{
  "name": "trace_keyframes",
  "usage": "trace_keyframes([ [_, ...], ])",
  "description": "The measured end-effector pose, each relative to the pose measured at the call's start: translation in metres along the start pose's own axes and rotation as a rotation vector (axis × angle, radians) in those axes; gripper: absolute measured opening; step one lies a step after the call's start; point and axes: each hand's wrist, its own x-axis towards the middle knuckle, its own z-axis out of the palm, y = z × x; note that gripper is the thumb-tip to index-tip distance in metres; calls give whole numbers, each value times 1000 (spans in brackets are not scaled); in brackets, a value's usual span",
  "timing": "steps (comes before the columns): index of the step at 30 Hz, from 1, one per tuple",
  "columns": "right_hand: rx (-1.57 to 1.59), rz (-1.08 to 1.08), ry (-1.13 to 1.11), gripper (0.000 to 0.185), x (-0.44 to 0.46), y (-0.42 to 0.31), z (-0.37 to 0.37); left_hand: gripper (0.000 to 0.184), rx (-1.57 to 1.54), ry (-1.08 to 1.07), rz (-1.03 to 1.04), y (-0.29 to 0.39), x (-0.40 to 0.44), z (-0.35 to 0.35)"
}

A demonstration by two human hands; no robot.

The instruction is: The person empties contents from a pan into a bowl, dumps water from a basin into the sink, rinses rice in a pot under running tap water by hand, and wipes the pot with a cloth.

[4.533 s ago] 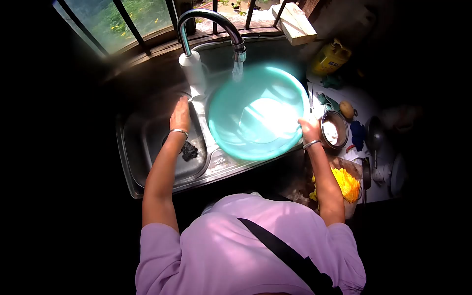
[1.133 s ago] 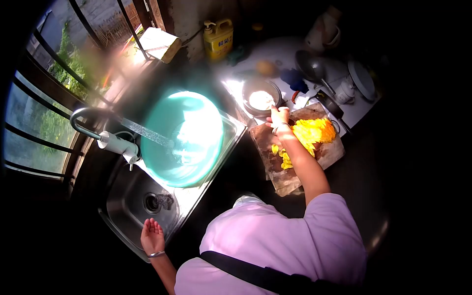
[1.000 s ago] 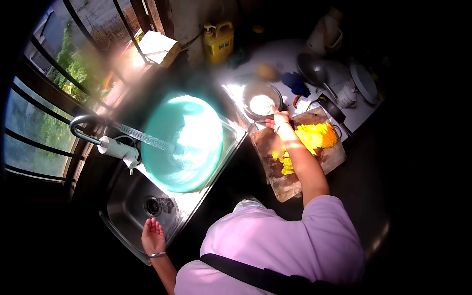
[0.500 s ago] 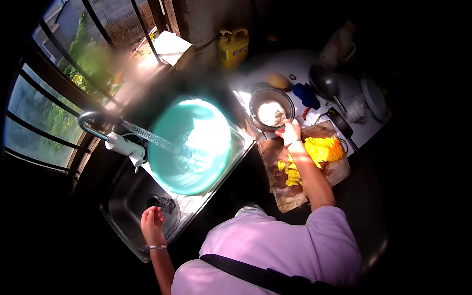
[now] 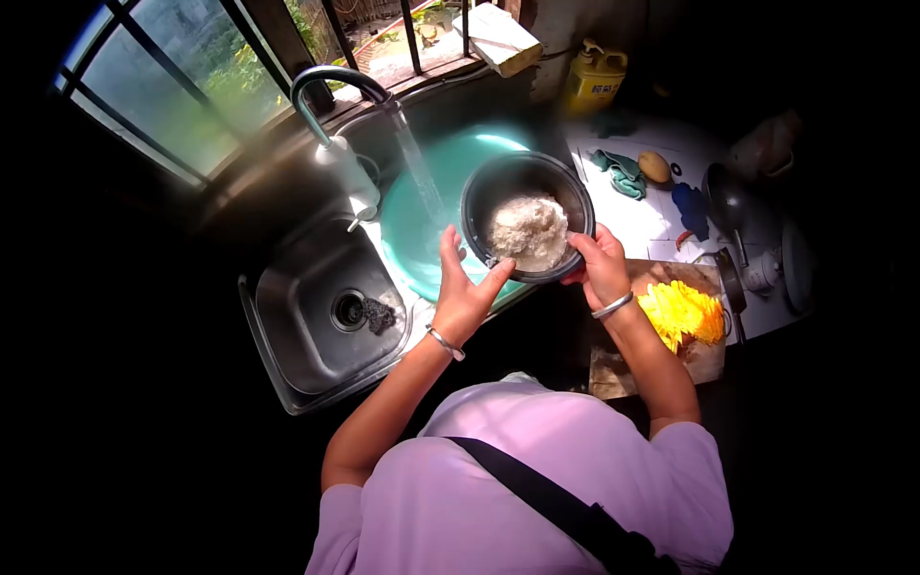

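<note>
My right hand (image 5: 602,266) grips the right rim of a dark round bowl (image 5: 477,196), thumb on the inner edge and fingers beneath. A pale, crumbly mass like flour or dough (image 5: 529,232) fills part of the bowl. My left hand (image 5: 465,297) is at the bowl's lower left, fingers spread and thumb tip at the rim; whether it touches is unclear. Behind the bowl, partly covered by it, sits a large turquoise basin (image 5: 402,216). Water from a running faucet (image 5: 337,75) streams into that basin.
A steel sink (image 5: 305,321) with a dark scrubber (image 5: 378,316) lies left. On the right, a wooden cutting board (image 5: 613,376) carries yellow cut pieces (image 5: 682,311). Behind are a green cloth (image 5: 623,175), a potato-like item (image 5: 655,167), a dark pan (image 5: 724,196) and a yellow pump jug (image 5: 594,81).
My right hand has lifted the bowl from the counter and brought it left over the basin's edge. My left hand has come up from the sink to the bowl. The view has shifted.
</note>
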Motion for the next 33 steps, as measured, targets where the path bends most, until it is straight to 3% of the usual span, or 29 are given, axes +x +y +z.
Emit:
trace_keyframes([
  [3, -53, 2, -81, 9, -10, 5, 26, 91, -74, 36, -26, -8, -10, -21],
  [7, -117, 59, -147, 8, -18, 10, 43, 102, 118, 69, -19, -2, -17, -60],
  [10, -146, 81, -179, 9, -22, 15, 51, 106, 473, 124, 175, -5, -13, -84],
  [17, -201, 116, -214, 12, -28, 21, 61, 106, 942, 84, 177, 20, 12, -120],
  [19, -201, 129, -206, 13, -29, 23, 61, 103, 1083, 130, 434, 40, 16, -116],
  [20, -199, 131, -204, 13, -30, 23, 62, 80, 996, 224, 599, 48, 18, -111],
  [24, -198, 140, -208, 14, -31, 22, 62, 33, 977, 146, 826, 85, 12, -99],
  [25, -198, 140, -205, 14, -30, 22, 62, 27, 990, 84, 800, 80, 10, -94],
  [27, -197, 135, -193, 13, -30, 25, 60, 23, 1145, -266, 798, 62, 8, -86],
  [28, -198, 135, -190, 13, -29, 26, 59, 23, 1205, -320, 769, 57, 5, -86],
  [31, -184, 135, -198, 13, -26, 24, 57, 39, 1065, -208, 649, 62, -2, -92],
  [33, -187, 138, -191, 13, -24, 25, 56, 29, 1035, -207, 616, 70, -2, -99],
])
